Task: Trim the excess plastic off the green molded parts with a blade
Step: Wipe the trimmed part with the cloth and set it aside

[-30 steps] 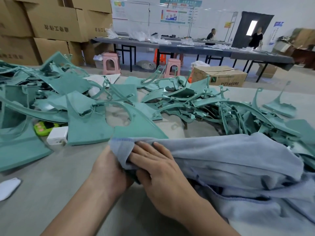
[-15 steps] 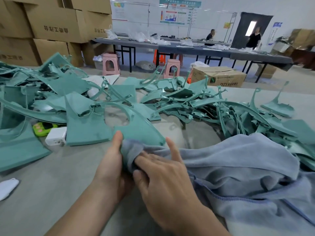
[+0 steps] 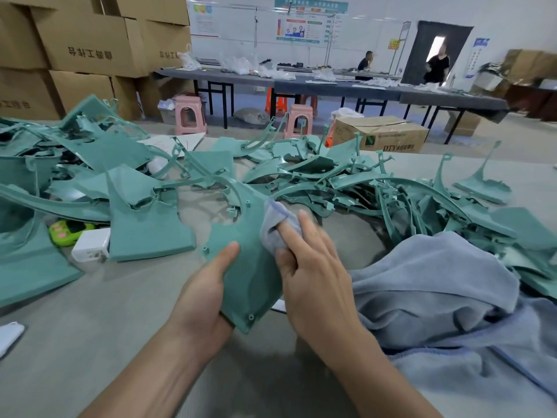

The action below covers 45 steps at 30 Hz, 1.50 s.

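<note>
Head cam, the only view here: the grey table point(image 3: 90, 327) is a mess. A big tangle of green molded parts point(image 3: 346, 182) sprawls across the far side and the left. A white charger block point(image 3: 90, 244) and a lime-green gadget point(image 3: 67, 232) sit wedged between flat panels on the left. A blue-grey towel point(image 3: 437, 282) is heaped on the right, lying over some of the pile. Beyond the table there are stacked cardboard boxes point(image 3: 87, 40), pink stools point(image 3: 190, 114) and a long dark workbench point(image 3: 331, 86).

The left hand's fingers go under the part, so only the thumb shows on top. A bunched towel corner covers the part's upper right edge, and the right hand blocks the edge below that. Something white point(image 3: 9, 336) is cut off at the left border, can't tell what it is.

The part being worked point(image 3: 241, 251) is a flat matte teal panel with a big round cutout, small screw bosses and a curved strip running off its top. It's held up just over the table's near middle. The left hand point(image 3: 208, 297) grips its lower edge, and the right hand point(image 3: 313, 276) pinches the towel corner against it, index finger laid over the cloth.
</note>
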Motion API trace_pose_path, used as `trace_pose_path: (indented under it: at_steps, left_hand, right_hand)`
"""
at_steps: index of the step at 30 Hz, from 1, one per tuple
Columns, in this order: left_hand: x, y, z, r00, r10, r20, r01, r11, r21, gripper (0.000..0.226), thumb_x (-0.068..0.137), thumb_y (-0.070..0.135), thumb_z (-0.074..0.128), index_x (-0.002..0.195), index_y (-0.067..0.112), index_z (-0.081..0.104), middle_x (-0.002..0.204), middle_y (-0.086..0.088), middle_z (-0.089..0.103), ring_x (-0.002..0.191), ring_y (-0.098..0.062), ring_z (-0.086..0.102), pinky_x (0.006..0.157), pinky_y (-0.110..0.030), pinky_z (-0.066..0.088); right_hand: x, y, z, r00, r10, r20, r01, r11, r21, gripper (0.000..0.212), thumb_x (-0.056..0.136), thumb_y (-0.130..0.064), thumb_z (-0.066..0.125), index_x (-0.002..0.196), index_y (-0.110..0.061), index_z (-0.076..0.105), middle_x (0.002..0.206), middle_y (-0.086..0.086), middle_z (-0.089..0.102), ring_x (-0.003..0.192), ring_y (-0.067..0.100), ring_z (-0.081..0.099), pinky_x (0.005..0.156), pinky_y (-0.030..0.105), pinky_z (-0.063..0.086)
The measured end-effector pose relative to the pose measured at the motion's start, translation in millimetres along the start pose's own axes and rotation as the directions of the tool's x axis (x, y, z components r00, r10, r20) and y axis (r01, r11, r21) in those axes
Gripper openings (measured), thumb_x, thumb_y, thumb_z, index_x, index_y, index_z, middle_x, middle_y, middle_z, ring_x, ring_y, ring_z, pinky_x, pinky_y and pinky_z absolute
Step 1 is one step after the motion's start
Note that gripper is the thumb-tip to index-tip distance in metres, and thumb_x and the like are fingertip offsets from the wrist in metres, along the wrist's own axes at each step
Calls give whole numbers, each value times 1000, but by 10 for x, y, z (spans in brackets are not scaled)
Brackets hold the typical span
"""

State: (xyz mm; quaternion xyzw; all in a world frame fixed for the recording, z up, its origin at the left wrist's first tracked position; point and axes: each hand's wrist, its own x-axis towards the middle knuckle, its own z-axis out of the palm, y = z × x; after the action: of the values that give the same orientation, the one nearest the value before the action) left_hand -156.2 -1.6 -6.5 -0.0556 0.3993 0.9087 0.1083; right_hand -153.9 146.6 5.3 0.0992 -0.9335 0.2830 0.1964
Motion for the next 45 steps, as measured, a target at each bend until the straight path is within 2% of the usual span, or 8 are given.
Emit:
trace_pose_path:
  at_steps: [3,7,18,25,35,38,40,45]
  left_hand:
    - [-4,37,-1,993,107,-52,-97,982,164,40,79,27,67,114,8,76,116,-18,74,104,-35,73,87,-43,59]
    - [-22,91,-12,986,161,-46,-139,940,313,26,66,25,75,90,20,82,100,-13,78,87,-29,77,63,-33,61]
    - [-102,219,-18,959,189,212,-284,641,713,23,77,30,69,98,35,77,96,-2,79,87,-22,76,76,-34,63]
    - [-47,159,-16,960,187,208,-279,608,743,23,77,30,70,99,31,77,96,-5,79,92,-28,75,86,-48,60]
    - [-50,66,-9,937,248,245,-331,418,846,14,79,35,67,88,25,70,80,-7,73,61,-10,63,58,-28,52]
    - [-53,57,-19,935,261,242,-336,424,841,8,82,33,67,87,29,71,78,-2,74,62,-6,65,55,-19,50]
    - [-54,58,-21,928,274,251,-350,416,839,7,84,31,67,87,35,72,75,6,75,65,-5,68,55,-13,49]
    - [-71,42,-27,921,307,238,-340,340,877,22,90,21,73,69,27,71,62,11,70,53,-4,64,45,-11,43]
  right_hand:
    - [-28,57,-38,997,50,-65,-41,989,139,30,106,-34,43,135,-38,51,122,-12,63,106,12,56,80,29,45]
    - [-2,100,-135,986,154,-62,-126,937,326,20,100,-30,51,112,-43,60,69,-8,58,71,10,52,59,17,40]
    - [63,66,-181,960,275,-47,-217,842,494,15,99,-26,50,98,-22,65,78,-3,66,77,18,59,74,45,49]
    - [231,63,-111,922,386,34,-327,728,603,31,85,-34,53,85,-4,61,79,22,64,65,22,50,67,54,52]
    - [453,138,-60,887,443,131,-409,621,669,44,74,-33,55,83,10,51,71,11,48,69,22,41,65,40,34]
    - [579,119,-58,869,479,126,-444,642,625,30,81,-26,58,56,-9,56,55,-1,43,61,18,38,63,32,32]
    - [657,98,-59,864,490,118,-463,679,570,49,86,-20,58,38,-21,50,38,-15,29,52,17,29,55,28,26]
    - [860,37,-92,850,522,63,-466,691,553,57,87,-28,61,36,-15,39,35,-10,25,50,21,26,55,31,24]
